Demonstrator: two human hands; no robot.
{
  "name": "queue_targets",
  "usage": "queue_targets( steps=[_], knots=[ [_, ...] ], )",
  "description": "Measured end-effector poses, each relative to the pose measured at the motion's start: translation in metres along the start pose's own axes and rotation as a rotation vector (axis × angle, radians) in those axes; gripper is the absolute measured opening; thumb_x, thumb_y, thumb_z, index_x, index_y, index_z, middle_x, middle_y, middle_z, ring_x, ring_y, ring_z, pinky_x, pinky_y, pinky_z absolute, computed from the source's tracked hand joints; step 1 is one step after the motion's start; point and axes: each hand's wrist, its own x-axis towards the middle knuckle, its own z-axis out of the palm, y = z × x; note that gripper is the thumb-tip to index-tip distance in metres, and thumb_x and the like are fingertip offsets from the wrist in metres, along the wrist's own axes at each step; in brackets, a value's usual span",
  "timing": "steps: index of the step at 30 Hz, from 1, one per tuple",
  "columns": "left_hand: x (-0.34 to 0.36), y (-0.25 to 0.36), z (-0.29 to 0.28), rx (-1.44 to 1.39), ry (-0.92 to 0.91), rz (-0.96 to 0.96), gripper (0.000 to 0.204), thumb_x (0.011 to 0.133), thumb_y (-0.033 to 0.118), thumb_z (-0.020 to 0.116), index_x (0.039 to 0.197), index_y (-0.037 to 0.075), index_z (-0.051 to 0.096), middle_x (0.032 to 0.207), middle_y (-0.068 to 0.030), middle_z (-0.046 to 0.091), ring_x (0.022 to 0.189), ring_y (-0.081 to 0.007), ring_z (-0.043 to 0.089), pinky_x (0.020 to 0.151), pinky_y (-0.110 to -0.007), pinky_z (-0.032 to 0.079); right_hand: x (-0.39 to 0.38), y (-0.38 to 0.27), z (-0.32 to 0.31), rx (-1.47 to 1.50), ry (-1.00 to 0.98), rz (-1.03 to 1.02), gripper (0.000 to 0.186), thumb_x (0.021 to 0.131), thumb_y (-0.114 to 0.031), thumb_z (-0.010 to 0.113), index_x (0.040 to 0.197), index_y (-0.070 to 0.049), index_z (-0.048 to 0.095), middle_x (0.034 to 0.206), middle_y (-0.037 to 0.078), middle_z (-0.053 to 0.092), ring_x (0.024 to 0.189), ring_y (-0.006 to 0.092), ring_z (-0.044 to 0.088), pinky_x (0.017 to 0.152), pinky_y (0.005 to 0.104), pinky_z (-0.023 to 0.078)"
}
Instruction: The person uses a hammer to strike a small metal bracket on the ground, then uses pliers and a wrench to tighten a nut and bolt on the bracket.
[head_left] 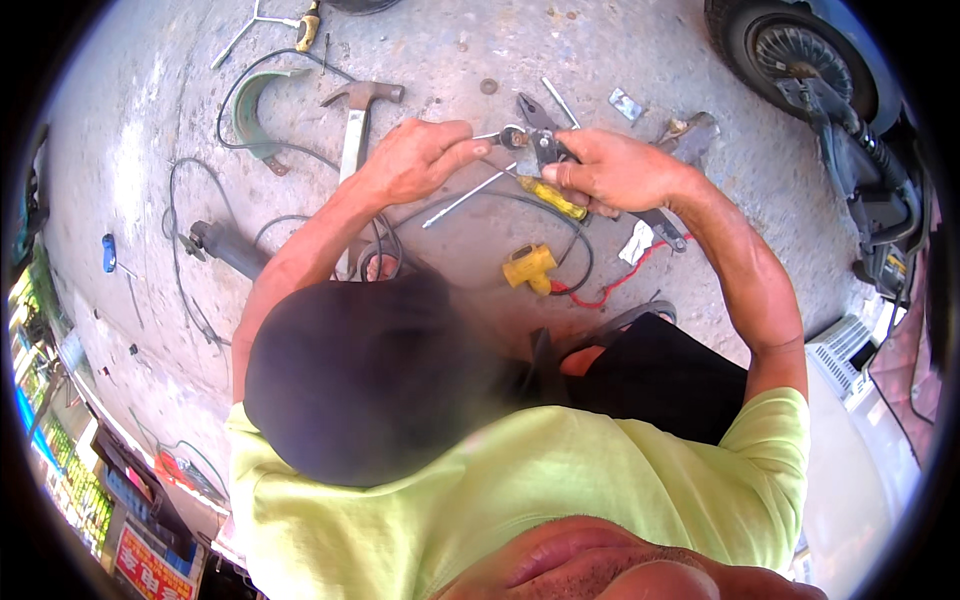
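In front of me, over the concrete floor, my left hand [425,162] pinches a thin metal piece with a dark round end [513,138]. My right hand [618,172] is closed round a pair of pliers [544,140], whose dark jaws point away from me. The round end meets the pliers near their pivot; whether it is gripped I cannot tell. Under my right hand lies a screwdriver with a yellow handle [556,197]. A thin metal rod [468,196] lies between my forearms. Beside my left hand rests a claw hammer [358,115].
A curved green metal band [250,115] and black cable lie at the left. Nearer me are a yellow plug connector [529,267] and a red wire [615,287]. A motor scooter wheel [795,60] stands far right. A blue-handled tool [109,252] lies far left.
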Motion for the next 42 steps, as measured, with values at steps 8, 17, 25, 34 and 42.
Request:
queue_targets(
  steps=[8,17,25,34,42],
  knots=[
    [0.0,0.002,0.002,-0.361,-0.003,-0.294,0.044,0.104,0.042,0.056,0.09,0.002,0.069,0.07,-0.0111,0.062,0.067,-0.0226,0.061,0.065,-0.038,0.048,0.013,0.012,0.012,0.036,0.256,-0.138,0.027,0.105,-0.028,0.055,0.108,-0.002,0.06,0.08,0.003,0.061,0.073,0.0142,0.058,0.067,0.0349,0.048],
    [-0.009,-0.01,0.011,-0.683,-0.144,-0.205,0.041,0.108,0.039,0.052,0.09,0.005,0.066,0.07,0.0056,0.05,0.061,-0.0043,0.044,0.055,-0.023,0.037,0.007,0.01,0.003,0.074,-0.018,-0.205,0.022,0.107,-0.028,0.054,0.112,-0.006,0.054,0.074,-0.003,0.049,0.056,0.0065,0.044,0.051,0.025,0.039],
    [0.008,0.037,0.038,-1.208,0.05,-0.478,0.052,0.109,0.052,0.041,0.084,0.008,0.053,0.055,-0.002,0.043,0.041,-0.0106,0.033,0.043,-0.028,0.031,0.03,0.006,0.024,0.128,0.488,-0.368,0.026,0.102,-0.023,0.058,0.104,0.003,0.057,0.075,0.008,0.062,0.068,0.0203,0.06,0.064,0.0375,0.049],
    [0.01,0.054,0.046,-1.562,0.018,-0.578,0.052,0.109,0.056,0.035,0.086,0.013,0.054,0.058,-0.0018,0.042,0.043,-0.013,0.033,0.046,-0.033,0.033,0.045,0.004,0.041,-0.024,0.789,-0.425,0.025,0.102,-0.019,0.053,0.101,0.006,0.055,0.078,0.022,0.069,0.075,0.0423,0.07,0.067,0.0479,0.053],
    [0.027,0.049,0.066,-1.303,0.328,-0.448,0.049,0.109,0.048,0.041,0.092,0.005,0.057,0.075,-0.008,0.059,0.063,-0.0208,0.057,0.061,-0.036,0.049,0.059,0.004,0.033,-0.068,0.838,-0.407,0.024,0.103,-0.019,0.052,0.111,0.003,0.056,0.081,0.023,0.07,0.078,0.0433,0.07,0.069,0.049,0.054]
  ],
)
